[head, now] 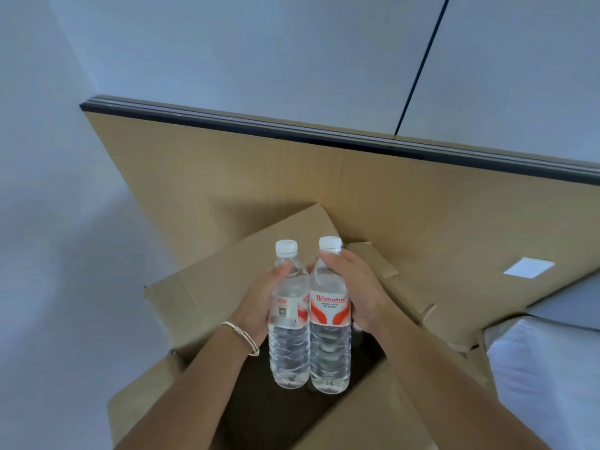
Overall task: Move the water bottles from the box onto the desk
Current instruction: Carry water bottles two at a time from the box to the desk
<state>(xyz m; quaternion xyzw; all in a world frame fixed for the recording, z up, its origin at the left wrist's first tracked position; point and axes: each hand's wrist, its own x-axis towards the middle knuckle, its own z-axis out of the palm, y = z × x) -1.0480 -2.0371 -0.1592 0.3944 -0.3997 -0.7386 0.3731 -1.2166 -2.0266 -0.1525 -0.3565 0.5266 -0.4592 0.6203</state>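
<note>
Both hands point(259, 303) point(360, 293) clasp 2 bottles point(289, 319) point(330, 319) above box point(181, 287)

"Wahaha" in red on right bottle label point(330, 308)

Two clear plastic water bottles, left point(290, 315) and right point(330, 315), white-capped with red-and-white labels, stand upright, touching side by side above the open brown cardboard box point(181, 306).

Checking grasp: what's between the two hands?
Head view: two water bottles, upright and side by side, held between left hand and right hand above the box.
</note>
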